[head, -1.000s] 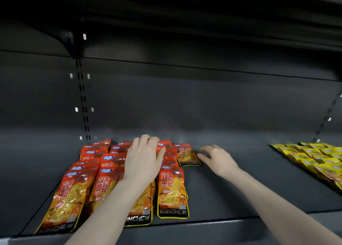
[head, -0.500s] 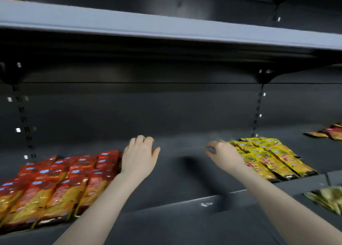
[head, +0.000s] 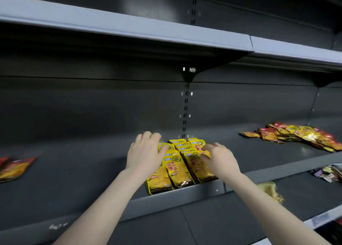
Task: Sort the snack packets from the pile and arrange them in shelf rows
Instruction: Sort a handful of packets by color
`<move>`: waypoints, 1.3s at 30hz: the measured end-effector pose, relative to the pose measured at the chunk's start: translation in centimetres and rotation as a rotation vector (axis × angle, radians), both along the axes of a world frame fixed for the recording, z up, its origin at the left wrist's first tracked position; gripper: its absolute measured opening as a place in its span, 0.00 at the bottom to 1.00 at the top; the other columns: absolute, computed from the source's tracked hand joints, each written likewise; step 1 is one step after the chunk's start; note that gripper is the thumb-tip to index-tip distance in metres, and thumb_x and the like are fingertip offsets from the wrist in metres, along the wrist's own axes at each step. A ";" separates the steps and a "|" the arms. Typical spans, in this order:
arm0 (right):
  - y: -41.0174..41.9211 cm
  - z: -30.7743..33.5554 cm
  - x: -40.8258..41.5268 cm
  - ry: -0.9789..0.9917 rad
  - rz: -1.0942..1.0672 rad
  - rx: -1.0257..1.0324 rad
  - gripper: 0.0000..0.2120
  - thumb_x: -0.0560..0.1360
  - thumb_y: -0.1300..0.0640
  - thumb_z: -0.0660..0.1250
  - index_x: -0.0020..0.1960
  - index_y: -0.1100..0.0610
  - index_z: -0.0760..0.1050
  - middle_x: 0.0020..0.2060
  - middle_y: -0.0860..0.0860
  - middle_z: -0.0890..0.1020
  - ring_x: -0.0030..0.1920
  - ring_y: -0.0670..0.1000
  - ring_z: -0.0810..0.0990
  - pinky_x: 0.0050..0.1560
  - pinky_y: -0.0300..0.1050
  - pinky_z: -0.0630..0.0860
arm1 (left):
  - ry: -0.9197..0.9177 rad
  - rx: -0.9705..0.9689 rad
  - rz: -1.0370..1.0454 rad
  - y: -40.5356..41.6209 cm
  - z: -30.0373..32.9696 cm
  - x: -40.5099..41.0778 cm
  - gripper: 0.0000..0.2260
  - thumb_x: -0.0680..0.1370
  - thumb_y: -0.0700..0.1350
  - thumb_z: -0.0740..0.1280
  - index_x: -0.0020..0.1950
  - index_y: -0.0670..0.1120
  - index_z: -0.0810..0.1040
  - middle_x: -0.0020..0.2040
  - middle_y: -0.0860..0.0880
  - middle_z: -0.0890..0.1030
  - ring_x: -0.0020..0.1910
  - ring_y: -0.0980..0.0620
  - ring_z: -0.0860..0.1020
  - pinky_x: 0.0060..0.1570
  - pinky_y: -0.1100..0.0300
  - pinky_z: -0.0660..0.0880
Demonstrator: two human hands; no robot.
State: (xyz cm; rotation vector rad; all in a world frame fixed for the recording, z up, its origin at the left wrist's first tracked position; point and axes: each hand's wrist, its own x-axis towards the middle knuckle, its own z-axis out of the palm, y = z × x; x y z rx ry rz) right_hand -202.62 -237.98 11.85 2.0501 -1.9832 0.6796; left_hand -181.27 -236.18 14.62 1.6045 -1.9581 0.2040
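1. Orange-red packets (head: pixel 13 168): lying flat on the shelf (head: pixel 74 170), far to the left of your fingers, blurred.
2. Your left hand (head: pixel 145 155): fingers relaxed and close together, resting on the left side of the yellow packets (head: pixel 176 169).
3. Yellow packets: overlapping rows, under and between your fingers.
4. Your right hand (head: pixel 219 161): fingers curled, pinching a yellow packet's edge.
5. Mixed pile (head: pixel 299 136): well right of your fingers, unsorted.

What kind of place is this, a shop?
Probably a shop aisle: long dark metal shelves on slotted uprights, yellow snack packets in neat rows, and a mixed pile of packets waiting further right.
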 end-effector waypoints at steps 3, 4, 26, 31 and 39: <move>-1.4 -0.9 -4.6 -0.001 -0.021 -0.026 0.15 0.78 0.50 0.59 0.62 0.51 0.75 0.56 0.53 0.78 0.58 0.55 0.74 0.55 0.45 0.70 | 0.020 -0.015 -0.021 -1.2 0.2 -3.7 0.17 0.80 0.56 0.58 0.66 0.51 0.69 0.62 0.51 0.72 0.63 0.49 0.68 0.58 0.55 0.67; -2.0 -1.1 -6.0 -0.014 -0.023 -0.029 0.14 0.78 0.50 0.60 0.62 0.52 0.75 0.56 0.53 0.78 0.58 0.55 0.74 0.55 0.45 0.70 | 0.022 -0.015 -0.028 -1.7 0.1 -4.8 0.17 0.80 0.56 0.58 0.67 0.51 0.69 0.62 0.51 0.71 0.64 0.49 0.67 0.59 0.55 0.66; -13.1 -2.8 -41.8 0.049 -0.037 0.063 0.13 0.77 0.50 0.61 0.58 0.52 0.76 0.53 0.54 0.78 0.57 0.57 0.74 0.54 0.47 0.70 | -0.139 0.277 0.086 -13.7 -0.8 -36.8 0.23 0.80 0.59 0.57 0.71 0.49 0.65 0.67 0.47 0.68 0.67 0.45 0.65 0.62 0.53 0.65; -14.5 -2.2 -49.9 0.020 -0.013 0.085 0.12 0.77 0.52 0.62 0.57 0.53 0.78 0.50 0.55 0.78 0.55 0.58 0.75 0.52 0.48 0.72 | -0.184 0.321 0.108 -16.1 -2.3 -44.3 0.22 0.80 0.58 0.57 0.70 0.48 0.67 0.66 0.47 0.69 0.66 0.46 0.65 0.62 0.53 0.65; -17.1 -2.8 -52.5 -0.017 0.057 0.092 0.13 0.77 0.51 0.62 0.59 0.53 0.77 0.51 0.55 0.78 0.56 0.57 0.75 0.54 0.47 0.71 | -0.251 0.350 0.088 -20.7 -3.6 -48.3 0.22 0.80 0.57 0.57 0.71 0.47 0.66 0.69 0.48 0.68 0.69 0.47 0.65 0.64 0.54 0.64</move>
